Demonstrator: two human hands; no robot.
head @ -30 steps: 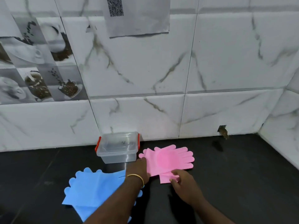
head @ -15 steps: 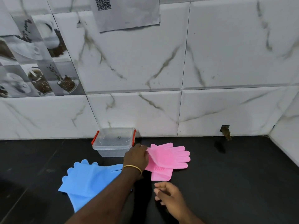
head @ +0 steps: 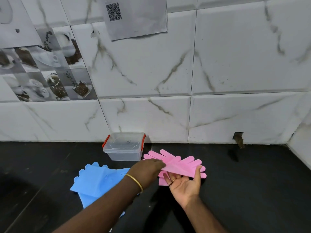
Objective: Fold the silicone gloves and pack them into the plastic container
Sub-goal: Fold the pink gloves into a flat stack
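Note:
Pink silicone gloves point(head: 180, 163) lie on the black counter just right of the clear plastic container point(head: 124, 147), which has red clips and its lid on. My left hand point(head: 148, 170) pinches the left edge of the upper pink glove and lifts it. Palm up, my right hand point(head: 184, 183) has straight fingers slid under the raised glove's cuff side, supporting it. Blue silicone gloves point(head: 97, 180) lie flat at the left, partly hidden by my left forearm.
The marble-tiled wall point(head: 168, 115) stands right behind the container, and a side wall point(head: 301, 142) closes the counter at the far right. A small hole point(head: 238, 137) shows at the wall's base. The black counter point(head: 252, 182) stretches to the right.
My left hand has raised the upper pink glove higher off the counter. My right hand turned palm up and moved in under it. The camera view tilted slightly.

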